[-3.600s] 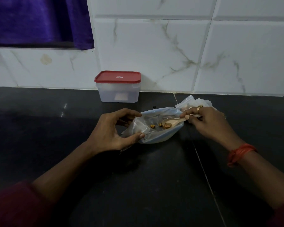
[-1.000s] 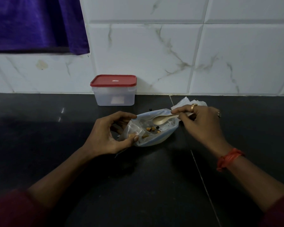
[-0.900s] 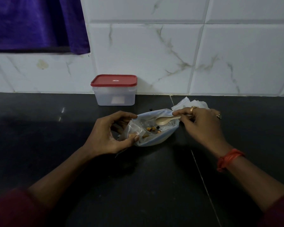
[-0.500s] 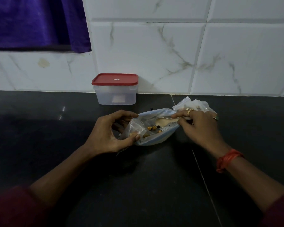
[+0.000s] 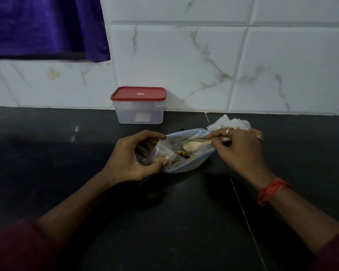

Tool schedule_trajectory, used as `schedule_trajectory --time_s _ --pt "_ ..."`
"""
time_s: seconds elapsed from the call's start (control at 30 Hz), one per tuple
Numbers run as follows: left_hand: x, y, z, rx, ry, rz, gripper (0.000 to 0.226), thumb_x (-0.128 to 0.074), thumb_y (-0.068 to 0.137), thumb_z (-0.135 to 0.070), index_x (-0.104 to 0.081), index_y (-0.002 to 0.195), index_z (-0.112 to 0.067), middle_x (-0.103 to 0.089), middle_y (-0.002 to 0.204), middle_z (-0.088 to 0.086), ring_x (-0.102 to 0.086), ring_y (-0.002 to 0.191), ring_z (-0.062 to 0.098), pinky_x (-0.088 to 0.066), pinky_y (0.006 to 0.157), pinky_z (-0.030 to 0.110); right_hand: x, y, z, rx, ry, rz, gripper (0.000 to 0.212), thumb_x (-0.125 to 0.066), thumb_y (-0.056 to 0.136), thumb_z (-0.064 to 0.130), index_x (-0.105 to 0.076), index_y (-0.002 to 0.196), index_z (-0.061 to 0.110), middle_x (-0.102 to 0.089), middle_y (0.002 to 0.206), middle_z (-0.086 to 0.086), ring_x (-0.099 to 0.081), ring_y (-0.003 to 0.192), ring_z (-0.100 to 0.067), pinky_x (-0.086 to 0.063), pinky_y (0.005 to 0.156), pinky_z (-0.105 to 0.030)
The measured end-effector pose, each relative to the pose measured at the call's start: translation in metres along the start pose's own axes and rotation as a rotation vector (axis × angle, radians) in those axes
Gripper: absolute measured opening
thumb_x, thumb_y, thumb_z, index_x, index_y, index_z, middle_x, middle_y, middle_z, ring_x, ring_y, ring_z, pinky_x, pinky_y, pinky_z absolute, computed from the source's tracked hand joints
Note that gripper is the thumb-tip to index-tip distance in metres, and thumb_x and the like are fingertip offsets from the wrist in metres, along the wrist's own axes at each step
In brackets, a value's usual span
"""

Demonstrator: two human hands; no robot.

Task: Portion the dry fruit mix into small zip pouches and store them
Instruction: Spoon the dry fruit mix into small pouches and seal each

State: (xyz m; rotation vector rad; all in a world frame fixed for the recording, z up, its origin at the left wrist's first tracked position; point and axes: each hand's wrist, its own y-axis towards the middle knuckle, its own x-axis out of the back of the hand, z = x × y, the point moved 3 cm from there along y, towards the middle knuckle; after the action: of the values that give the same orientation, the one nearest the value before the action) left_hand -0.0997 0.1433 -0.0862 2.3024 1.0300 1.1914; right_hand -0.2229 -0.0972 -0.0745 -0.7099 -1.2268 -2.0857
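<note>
Black stone counter [image 5: 164, 222], white marbled tile wall [image 5: 184, 65] behind it. Person stands at the counter, both forearms out over it.

Left hand [image 5: 128, 160] curled around a small clear zip pouch [image 5: 162, 152], thumb and fingertips pinching its edges so the mouth stays open toward the right. A few bits of dry fruit seem to sit inside the pouch, hard to tell in the dim light.

Right hand [image 5: 241, 149] pinches the handle of a pale wooden spoon [image 5: 194, 144] between thumb and fingers, grip closed tight on it. Spoon bowl looks empty and sits inside a larger clear plastic bag [image 5: 186, 165] lying on the counter between the hands. Loose dry fruit mix [image 5: 182, 154] lies in that bag, just below the spoon bowl and right beside the pouch mouth.

More empty pouches [image 5: 229, 123] piled just behind the right hand. Rings on two right fingers, orange thread band [image 5: 270, 190] at the right wrist.

Translucent container [image 5: 139, 112] with red lid [image 5: 138, 93], shut, stands against the wall, apart from the bag. Purple cloth [image 5: 47, 26] hangs upper left.
</note>
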Motion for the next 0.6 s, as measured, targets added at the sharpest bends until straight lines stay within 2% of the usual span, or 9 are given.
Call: schedule_trajectory --time_s 0.03,0.1,0.17,0.27,0.33,0.47,0.53,0.6 --pt "0.0 0.0 0.0 0.0 -0.001 -0.002 0.055 -0.088 0.074 -0.022 -0.065 0.124 -0.016 -0.069 0.117 -0.007 -0.069 0.103 0.014 -0.061 0.077 0.03 0.0 0.0 0.002 0.037 -0.006 0.007 0.019 -0.063 0.092 0.032 -0.076 0.104 0.039 -0.07 0.074 0.012 -0.056 0.072 -0.002 -0.028 0.082 -0.014" --pt "-0.001 0.0 -0.001 0.001 0.0 -0.007 0.055 -0.087 0.074 -0.024 -0.065 0.124 -0.017 -0.069 0.116 -0.008 -0.069 0.102 0.013 -0.061 0.077 0.029 -0.002 -0.002 0.006 0.109 -0.015 0.042 0.024 -0.064 0.094 0.025 -0.074 0.11 0.04 -0.057 0.063 0.019 -0.054 0.066 0.002 -0.033 0.08 -0.021" --pt "-0.001 0.0 -0.001 0.001 0.006 -0.008 0.055 -0.087 0.074 -0.025 -0.065 0.124 -0.017 -0.069 0.116 -0.008 -0.069 0.102 0.013 -0.061 0.077 0.029 -0.006 -0.002 0.008 0.171 -0.028 0.087 0.029 -0.064 0.094 0.021 -0.073 0.112 0.042 -0.05 0.065 0.024 -0.049 0.067 0.005 -0.033 0.084 -0.03" --pt "0.0 0.0 -0.001 0.004 0.007 -0.007 0.055 -0.087 0.075 -0.026 -0.065 0.124 -0.018 -0.069 0.116 -0.008 -0.069 0.102 0.013 -0.061 0.077 0.03 -0.011 0.001 0.008 0.234 -0.058 0.14 0.031 -0.062 0.096 0.022 -0.071 0.112 0.046 -0.062 0.083 0.022 -0.055 0.084 0.0 -0.02 0.09 -0.029" --pt "0.0 0.0 -0.002 0.007 0.006 -0.006 0.055 -0.086 0.075 -0.029 -0.065 0.125 -0.018 -0.069 0.117 -0.008 -0.068 0.103 0.013 -0.06 0.077 0.028 -0.009 0.005 0.006 0.258 -0.067 0.157 0.031 -0.061 0.096 0.02 -0.071 0.111 0.046 -0.068 0.094 0.017 -0.058 0.087 -0.001 -0.019 0.093 -0.03" --pt "0.001 0.0 -0.002 0.007 0.017 -0.013 0.055 -0.087 0.075 -0.026 -0.065 0.124 -0.018 -0.069 0.116 -0.008 -0.068 0.103 0.012 -0.06 0.077 0.027 0.004 0.009 0.0 0.28 -0.041 0.136 0.028 -0.057 0.091 0.027 -0.074 0.102 0.046 -0.062 0.08 0.022 -0.056 0.073 0.004 -0.019 0.095 -0.032" --pt "0.001 0.0 -0.003 0.009 0.019 -0.016 0.055 -0.088 0.075 -0.025 -0.065 0.124 -0.018 -0.069 0.116 -0.008 -0.069 0.103 0.011 -0.06 0.078 0.027 0.008 0.01 -0.003 0.283 -0.047 0.119 0.026 -0.054 0.089 0.032 -0.075 0.098 0.045 -0.064 0.08 0.025 -0.057 0.073 0.006 -0.019 0.094 -0.031" --pt "0.001 0.0 -0.003 0.01 0.014 -0.017 0.055 -0.088 0.075 -0.025 -0.065 0.124 -0.018 -0.07 0.116 -0.008 -0.069 0.103 0.011 -0.06 0.078 0.027 0.01 0.012 -0.007 0.263 -0.047 0.106 0.023 -0.058 0.09 0.031 -0.075 0.095 0.046 -0.069 0.082 0.02 -0.057 0.077 0.007 -0.017 0.09 -0.028"
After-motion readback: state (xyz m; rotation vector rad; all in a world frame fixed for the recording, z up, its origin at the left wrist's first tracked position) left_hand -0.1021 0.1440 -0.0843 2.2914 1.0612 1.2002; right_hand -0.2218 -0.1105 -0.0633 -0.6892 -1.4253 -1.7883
